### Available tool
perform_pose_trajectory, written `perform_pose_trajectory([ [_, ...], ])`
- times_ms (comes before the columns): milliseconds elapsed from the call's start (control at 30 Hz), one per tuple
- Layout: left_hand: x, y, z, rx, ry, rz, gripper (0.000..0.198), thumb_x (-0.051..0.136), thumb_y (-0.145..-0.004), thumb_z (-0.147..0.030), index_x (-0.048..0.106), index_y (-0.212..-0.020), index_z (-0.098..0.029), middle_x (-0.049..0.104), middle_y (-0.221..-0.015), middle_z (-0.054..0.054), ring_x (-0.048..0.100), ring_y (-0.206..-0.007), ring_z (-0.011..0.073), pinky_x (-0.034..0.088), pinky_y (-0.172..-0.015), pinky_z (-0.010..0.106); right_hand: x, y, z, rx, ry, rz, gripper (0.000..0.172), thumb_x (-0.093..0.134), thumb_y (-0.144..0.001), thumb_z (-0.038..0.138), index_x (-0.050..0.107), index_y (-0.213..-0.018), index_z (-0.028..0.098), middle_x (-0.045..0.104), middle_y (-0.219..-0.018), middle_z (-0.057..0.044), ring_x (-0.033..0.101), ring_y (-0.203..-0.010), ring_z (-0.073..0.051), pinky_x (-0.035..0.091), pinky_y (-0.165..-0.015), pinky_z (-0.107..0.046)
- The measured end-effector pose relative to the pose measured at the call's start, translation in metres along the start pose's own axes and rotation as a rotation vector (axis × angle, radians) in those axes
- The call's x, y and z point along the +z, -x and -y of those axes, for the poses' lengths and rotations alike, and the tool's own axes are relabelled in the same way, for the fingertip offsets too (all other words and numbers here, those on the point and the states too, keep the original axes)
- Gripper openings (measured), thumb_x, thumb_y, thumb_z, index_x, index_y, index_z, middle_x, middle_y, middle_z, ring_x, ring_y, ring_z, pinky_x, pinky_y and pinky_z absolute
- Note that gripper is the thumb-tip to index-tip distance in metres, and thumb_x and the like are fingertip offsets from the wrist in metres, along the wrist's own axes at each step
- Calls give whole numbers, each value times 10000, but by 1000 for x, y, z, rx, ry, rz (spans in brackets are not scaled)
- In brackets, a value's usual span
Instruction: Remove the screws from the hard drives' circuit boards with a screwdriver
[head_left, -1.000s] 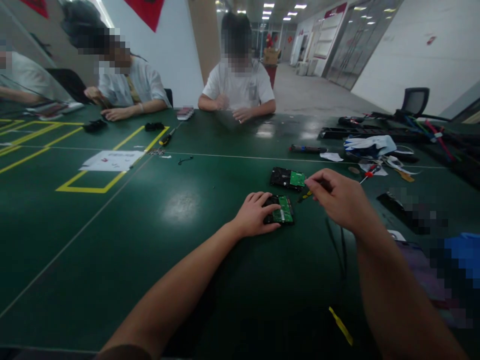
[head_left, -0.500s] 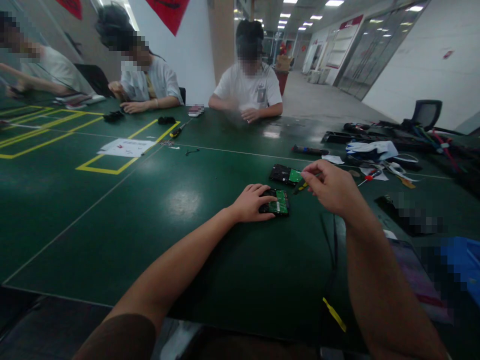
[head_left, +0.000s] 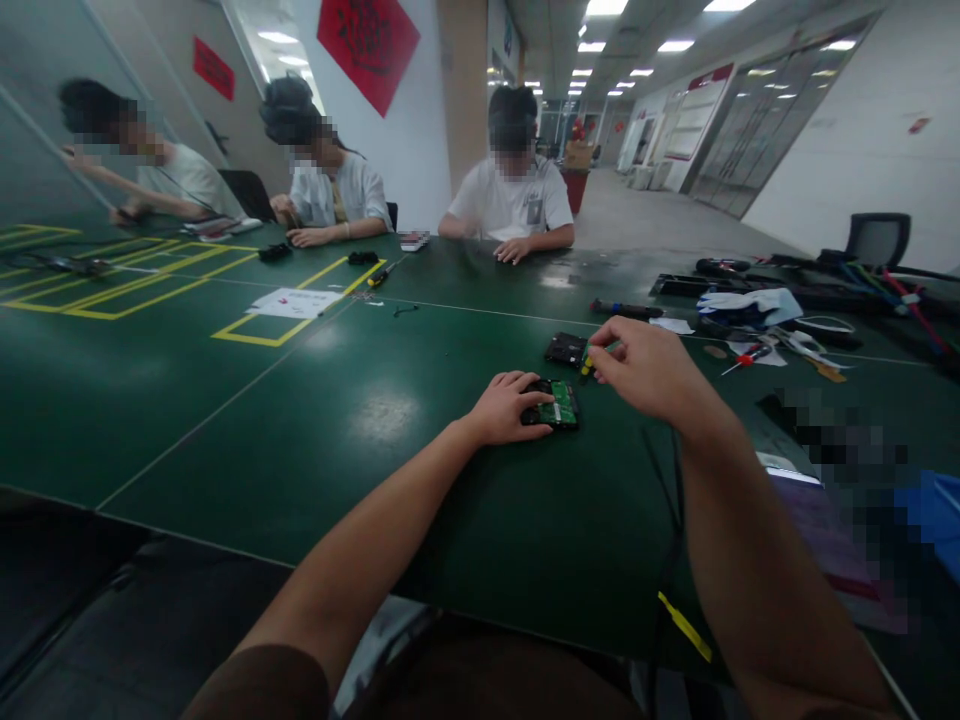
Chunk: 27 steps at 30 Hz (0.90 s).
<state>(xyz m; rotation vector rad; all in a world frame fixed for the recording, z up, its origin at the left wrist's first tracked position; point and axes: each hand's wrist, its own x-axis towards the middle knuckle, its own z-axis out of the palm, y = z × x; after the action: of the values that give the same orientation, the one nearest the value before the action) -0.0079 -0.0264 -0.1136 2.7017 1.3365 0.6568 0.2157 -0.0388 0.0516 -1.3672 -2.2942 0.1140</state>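
A hard drive with a green circuit board (head_left: pixel 564 404) lies on the dark green table (head_left: pixel 360 450). My left hand (head_left: pixel 511 408) rests on its left side, fingers spread across it. Just behind it is a second drive (head_left: pixel 565 347), its right part hidden by my right hand (head_left: pixel 634 365). The fingers of my right hand are pinched around a small screwdriver (head_left: pixel 586 366) with yellow on it, held above the right edge of the nearer drive. The tip is too small to make out.
Gloves (head_left: pixel 750 305), a red-handled screwdriver (head_left: pixel 746 359) and cables lie at the right. A black cable runs beside my right forearm. Three people sit across the table, near a white paper (head_left: pixel 294 303) and yellow tape outlines.
My right hand has shifted slightly left, and the screwdriver stands more upright. My left hand stays on the drive. The camera view has turned a little.
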Motion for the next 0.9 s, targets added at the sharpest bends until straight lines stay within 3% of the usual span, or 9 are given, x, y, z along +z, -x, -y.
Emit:
perform_pose_trajectory([
  [433,-11,20,-6,16,7,24,623,664,-842,-654,642,-1368,-321,495,-1517,106,460,-1386,350,341,-1149,549,-2,5,-6,-112,-38,-12,83,652,-888,272,707,-914,216,750,-865,-56,688,-778,-215,485,-719,-348],
  [900,-8,20,-7,-32,6,31,641,675,-822,-668,653,-1356,-314,495,-1523,103,447,-1399,361,330,-1155,559,-6,-2,5,-191,58,27,120,667,-863,180,720,-967,207,751,-910,-69,672,-798,-233,462,-739,-345],
])
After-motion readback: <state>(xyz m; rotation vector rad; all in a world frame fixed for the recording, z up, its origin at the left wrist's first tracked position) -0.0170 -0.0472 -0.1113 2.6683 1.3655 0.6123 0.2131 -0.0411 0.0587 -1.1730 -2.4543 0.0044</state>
